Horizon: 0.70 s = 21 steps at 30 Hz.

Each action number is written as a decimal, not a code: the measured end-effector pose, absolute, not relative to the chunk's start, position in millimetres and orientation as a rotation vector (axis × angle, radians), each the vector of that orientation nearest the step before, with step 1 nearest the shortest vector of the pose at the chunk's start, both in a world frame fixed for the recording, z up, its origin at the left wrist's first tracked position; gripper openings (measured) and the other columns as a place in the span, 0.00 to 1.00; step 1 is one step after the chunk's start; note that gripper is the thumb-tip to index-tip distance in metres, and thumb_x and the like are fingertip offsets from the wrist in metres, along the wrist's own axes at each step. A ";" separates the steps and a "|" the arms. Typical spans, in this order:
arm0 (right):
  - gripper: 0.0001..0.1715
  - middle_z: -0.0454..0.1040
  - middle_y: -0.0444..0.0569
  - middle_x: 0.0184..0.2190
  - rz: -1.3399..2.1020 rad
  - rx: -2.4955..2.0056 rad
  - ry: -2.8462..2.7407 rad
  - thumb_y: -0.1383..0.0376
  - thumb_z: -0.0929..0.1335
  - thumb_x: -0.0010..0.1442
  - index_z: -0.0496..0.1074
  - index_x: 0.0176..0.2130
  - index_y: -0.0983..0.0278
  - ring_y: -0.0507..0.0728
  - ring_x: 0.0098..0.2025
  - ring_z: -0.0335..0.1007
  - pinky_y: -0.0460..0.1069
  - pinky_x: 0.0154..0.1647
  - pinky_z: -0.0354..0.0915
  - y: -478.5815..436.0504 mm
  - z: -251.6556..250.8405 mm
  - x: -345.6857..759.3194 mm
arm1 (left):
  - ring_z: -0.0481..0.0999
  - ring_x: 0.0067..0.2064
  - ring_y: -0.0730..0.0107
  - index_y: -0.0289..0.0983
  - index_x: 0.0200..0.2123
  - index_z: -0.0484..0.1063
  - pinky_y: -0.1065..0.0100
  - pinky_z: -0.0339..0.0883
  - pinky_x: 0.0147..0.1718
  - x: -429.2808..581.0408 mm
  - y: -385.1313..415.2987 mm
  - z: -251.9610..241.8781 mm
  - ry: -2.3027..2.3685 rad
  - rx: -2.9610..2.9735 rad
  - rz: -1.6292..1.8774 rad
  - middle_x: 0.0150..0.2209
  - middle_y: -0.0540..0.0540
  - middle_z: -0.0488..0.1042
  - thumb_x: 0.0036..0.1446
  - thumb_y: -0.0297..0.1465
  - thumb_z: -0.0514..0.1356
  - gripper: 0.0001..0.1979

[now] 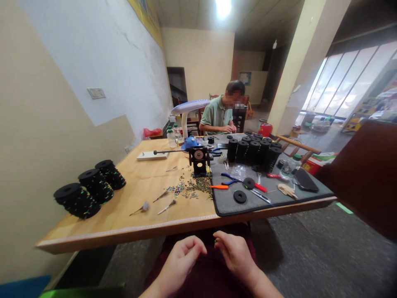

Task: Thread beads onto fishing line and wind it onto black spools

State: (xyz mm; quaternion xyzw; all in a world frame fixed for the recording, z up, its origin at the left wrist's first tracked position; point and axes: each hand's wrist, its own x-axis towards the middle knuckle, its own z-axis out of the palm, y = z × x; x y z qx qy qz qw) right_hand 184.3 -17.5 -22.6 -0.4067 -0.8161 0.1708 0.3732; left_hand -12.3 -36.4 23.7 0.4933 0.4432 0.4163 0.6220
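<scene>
My left hand (186, 256) is over my lap, just off the table's front edge, its thumb and forefinger pinched together. Anything between those fingertips is too fine to see. Facing it across a small gap, my right hand (234, 251) has curled fingers, and a tiny greenish-yellow speck shows at them; its kind is unclear. On the table beyond lie loose small metal parts (203, 185) and coloured beads (178, 189). A black hand-cranked device with a dial (199, 159) stands behind them. Brush-like tools (167, 206) rest nearer to me.
Three stacks of black foam spools (68, 191) stand at left, more spools (254, 150) at right on a grey mat (223, 205). Blue-handled pliers (229, 181), an orange-handled tool (218, 187) and a phone (305, 180) lie there. A co-worker (217, 116) sits opposite, behind a lamp (190, 107).
</scene>
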 end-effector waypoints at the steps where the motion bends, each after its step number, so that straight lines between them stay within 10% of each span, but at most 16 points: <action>1: 0.14 0.78 0.49 0.29 0.461 -1.021 -2.097 0.67 0.60 0.65 0.71 0.46 0.60 0.55 0.29 0.73 0.47 0.30 0.61 -19.2 -20.0 182.7 | 0.46 0.18 0.80 0.35 0.24 0.72 0.73 0.39 0.18 -10.2 -38.4 22.1 0.988 1.072 0.961 0.15 0.58 0.53 0.50 0.47 0.62 0.19; 10: 0.12 0.75 0.46 0.25 0.662 -0.971 -2.008 0.65 0.58 0.65 0.69 0.39 0.61 0.52 0.26 0.69 0.44 0.29 0.61 -21.3 -25.1 173.7 | 0.43 0.17 0.82 0.34 0.23 0.72 0.74 0.39 0.17 1.3 -38.1 14.4 0.872 0.854 1.157 0.14 0.59 0.49 0.48 0.47 0.65 0.20; 21: 0.09 0.75 0.45 0.25 0.806 -0.945 -2.008 0.64 0.59 0.66 0.67 0.39 0.62 0.50 0.23 0.69 0.42 0.27 0.61 -28.7 -23.2 161.6 | 0.58 0.23 0.80 0.34 0.25 0.76 0.76 0.47 0.19 -2.1 -23.3 15.9 0.846 0.804 1.147 0.33 0.44 0.74 0.47 0.43 0.67 0.16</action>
